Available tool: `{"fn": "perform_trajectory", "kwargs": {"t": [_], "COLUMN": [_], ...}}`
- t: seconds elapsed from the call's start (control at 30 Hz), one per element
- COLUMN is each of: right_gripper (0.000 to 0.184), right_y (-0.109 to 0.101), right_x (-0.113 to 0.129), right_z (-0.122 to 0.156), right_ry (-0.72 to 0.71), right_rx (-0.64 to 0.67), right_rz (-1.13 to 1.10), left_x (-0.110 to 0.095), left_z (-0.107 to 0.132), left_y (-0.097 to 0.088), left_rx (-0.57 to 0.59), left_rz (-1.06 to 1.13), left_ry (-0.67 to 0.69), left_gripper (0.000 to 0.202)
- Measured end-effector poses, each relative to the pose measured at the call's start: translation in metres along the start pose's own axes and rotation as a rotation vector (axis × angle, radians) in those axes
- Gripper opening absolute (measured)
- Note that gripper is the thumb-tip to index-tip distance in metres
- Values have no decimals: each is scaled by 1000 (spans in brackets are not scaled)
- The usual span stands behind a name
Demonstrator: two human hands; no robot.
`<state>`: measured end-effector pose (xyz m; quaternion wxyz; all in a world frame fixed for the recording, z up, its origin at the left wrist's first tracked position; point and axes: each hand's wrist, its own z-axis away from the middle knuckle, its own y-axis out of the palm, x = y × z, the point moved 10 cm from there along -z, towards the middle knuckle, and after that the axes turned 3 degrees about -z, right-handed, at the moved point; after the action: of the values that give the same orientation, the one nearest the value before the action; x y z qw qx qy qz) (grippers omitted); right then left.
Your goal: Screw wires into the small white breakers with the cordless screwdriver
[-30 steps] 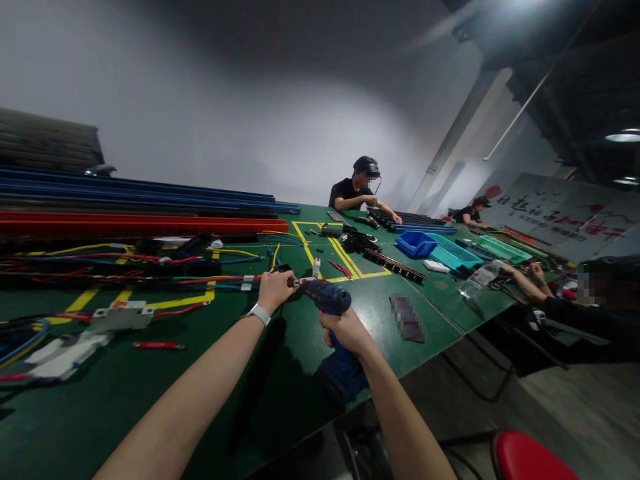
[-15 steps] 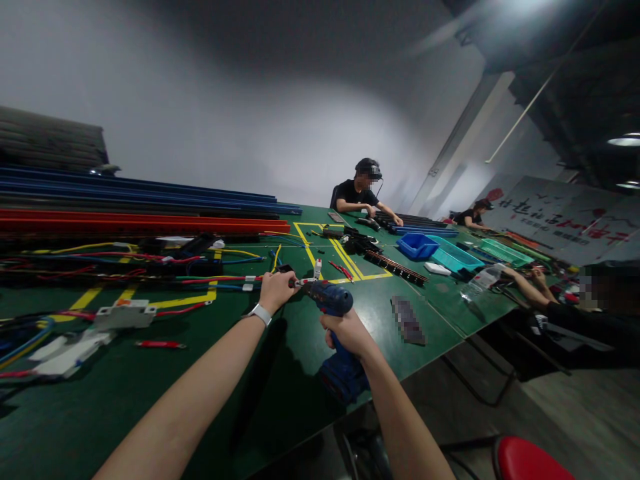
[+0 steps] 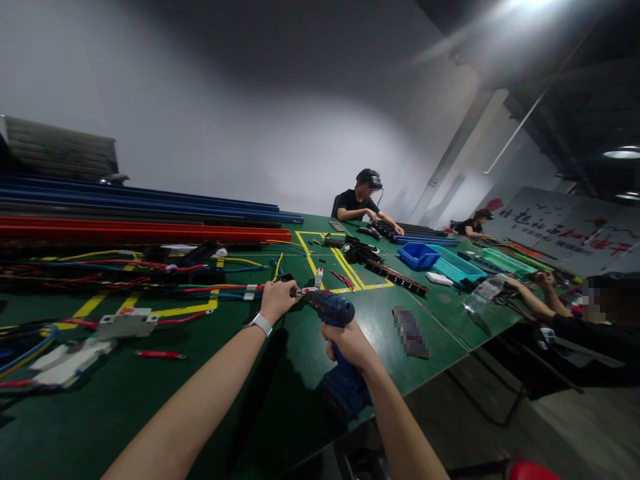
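My right hand (image 3: 351,345) is wrapped round the grip of a blue cordless drill (image 3: 334,311), whose battery base (image 3: 346,392) sits near the table's front edge. The drill's tip points left at a small white part with a red wire (image 3: 303,291). My left hand (image 3: 277,299), with a white wristband, is closed on that part against the green table (image 3: 225,373).
Red, blue and yellow wires (image 3: 125,270) and white breakers (image 3: 125,325) lie at the left, long red and blue rails (image 3: 150,227) behind. Blue and teal trays (image 3: 417,255) stand at the right. Other people (image 3: 363,200) work at the far end and at the right side.
The view has shifted slightly, so hands and drill sit a little lower in the picture. Both hands keep the same grip; the drill stays pressed to the part.
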<state>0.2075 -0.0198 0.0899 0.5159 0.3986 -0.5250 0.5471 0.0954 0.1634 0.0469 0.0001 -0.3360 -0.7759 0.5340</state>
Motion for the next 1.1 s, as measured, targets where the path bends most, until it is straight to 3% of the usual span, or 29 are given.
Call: {"fn": "perform_trajectory", "kwargs": {"t": [0.27,0.6,0.8,1.1], "right_gripper": [17,26,20,28], "right_y": [-2,1,0,2], "right_x": [-3,0,2,4], "right_z": [2,1,4,4], "right_ry": [67,12,40,45], "right_rx": [-4,11,-13,4], "right_rz": [38,17,7,10], "left_x": [-1,-3,-4,-3], "left_z": [1,2,2,1], "left_y": [0,-3,-4,-2], "left_rx": [13,16,29,36], "left_rz": [-7,-10,1,-15], "left_ry": [-4,-8,-10,-6], "left_gripper": [25,24,24,24]}}
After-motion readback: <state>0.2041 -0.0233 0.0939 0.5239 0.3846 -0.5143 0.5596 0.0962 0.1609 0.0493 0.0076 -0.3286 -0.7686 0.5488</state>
